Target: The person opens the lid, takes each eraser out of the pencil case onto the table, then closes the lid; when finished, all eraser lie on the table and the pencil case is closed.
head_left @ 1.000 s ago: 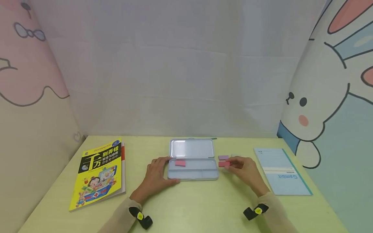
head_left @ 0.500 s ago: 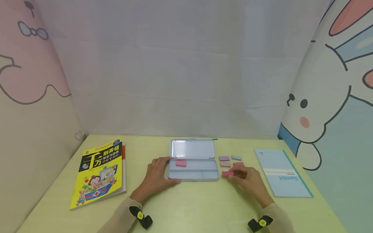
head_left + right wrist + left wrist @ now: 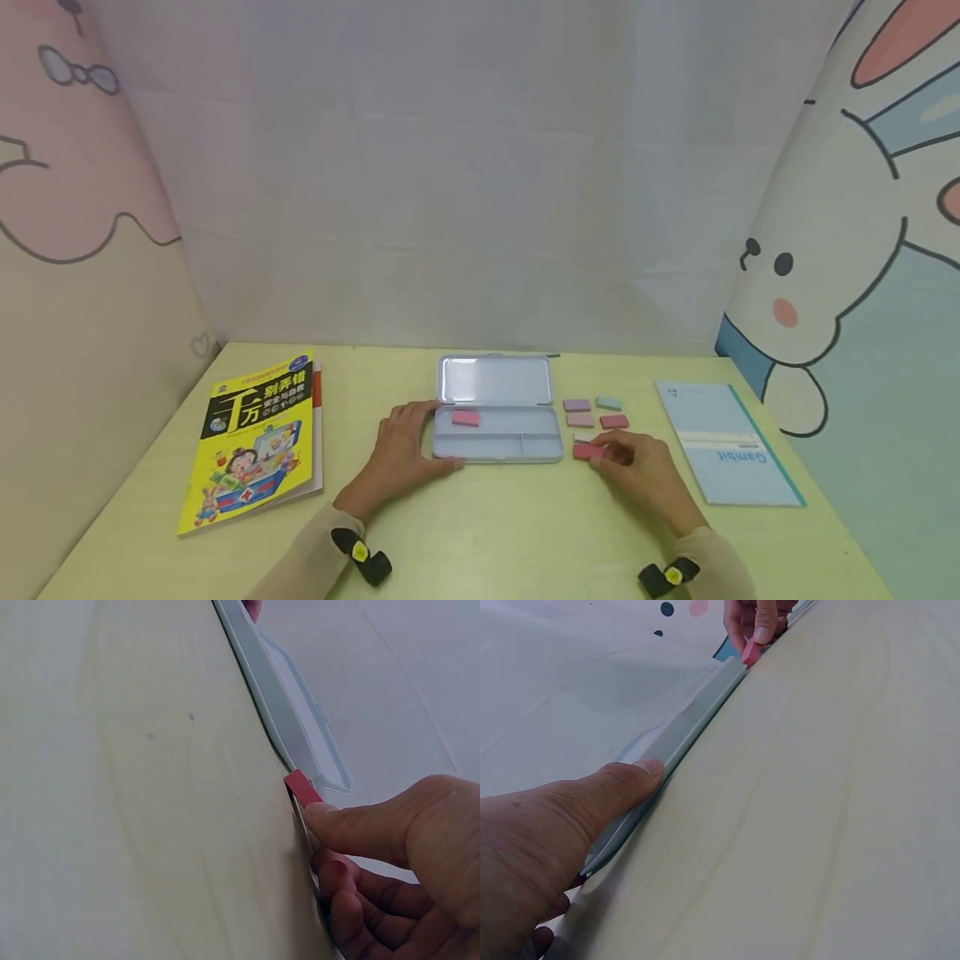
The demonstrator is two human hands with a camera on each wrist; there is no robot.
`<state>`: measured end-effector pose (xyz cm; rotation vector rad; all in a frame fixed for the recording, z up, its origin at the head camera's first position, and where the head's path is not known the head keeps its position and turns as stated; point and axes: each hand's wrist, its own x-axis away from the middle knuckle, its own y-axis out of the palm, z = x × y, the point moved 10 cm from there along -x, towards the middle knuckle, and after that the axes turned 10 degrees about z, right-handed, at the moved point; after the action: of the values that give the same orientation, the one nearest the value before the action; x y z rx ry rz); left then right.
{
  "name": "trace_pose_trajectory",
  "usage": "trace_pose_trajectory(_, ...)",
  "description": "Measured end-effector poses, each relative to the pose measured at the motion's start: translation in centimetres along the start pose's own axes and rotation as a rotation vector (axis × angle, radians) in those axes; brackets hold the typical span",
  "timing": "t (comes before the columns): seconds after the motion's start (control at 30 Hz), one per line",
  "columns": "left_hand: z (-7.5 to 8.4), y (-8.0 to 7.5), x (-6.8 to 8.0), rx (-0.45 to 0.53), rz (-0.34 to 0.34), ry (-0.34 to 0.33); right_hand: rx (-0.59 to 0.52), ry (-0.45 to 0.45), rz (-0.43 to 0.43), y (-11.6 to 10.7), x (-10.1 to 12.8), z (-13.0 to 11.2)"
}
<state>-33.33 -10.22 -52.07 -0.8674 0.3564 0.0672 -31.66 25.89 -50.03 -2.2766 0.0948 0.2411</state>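
The right hand [image 3: 637, 467] pinches one red eraser [image 3: 587, 451] between thumb and fingers, holding it at the bench [image 3: 495, 533] surface just off the near right corner of the open tin case [image 3: 497, 446]. In the right wrist view the thumb lies along the eraser's top edge while the other fingers curl beneath it.

Just beyond that hand lie five more small erasers on the bench, none touched: a whitish one [image 3: 582, 436] right behind the red one, a pink one [image 3: 579, 420] and a red one [image 3: 613, 422] a little further out, and past those a purple one [image 3: 576, 405] and a pale green one [image 3: 608, 403]. That makes six loose pieces on this side, counting the one held.

The left hand [image 3: 401, 454] rests on the bench against the left end of the case, its fingers fairly straight along the case's edge and its thumb lying against the near rim; it grips nothing. One case is there, its lid [image 3: 495, 380] lying open flat on the far side. A single red eraser [image 3: 465, 417] lies inside the tray, in the far left part, close to the left hand's fingertips.

Well out to the left of the left hand lies one yellow book [image 3: 255, 442]. To the right of the right hand lies one pale blue booklet [image 3: 723, 442].
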Motion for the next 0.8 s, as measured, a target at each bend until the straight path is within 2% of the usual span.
trace_pose_trajectory(0.3,0.2,-0.3,0.0,0.006,-0.001,-0.010,0.012,-0.060,0.019,-0.3,-0.2,-0.9)
trace_pose_trajectory(0.57,0.3,-0.4,0.1,0.024,0.004,-0.012,0.034,-0.078,0.044,-0.8,-0.5,-2.0)
trace_pose_trajectory(0.8,0.4,-0.5,0.1,0.012,0.009,-0.003,0.009,-0.204,0.090,-1.0,-1.0,-4.6)
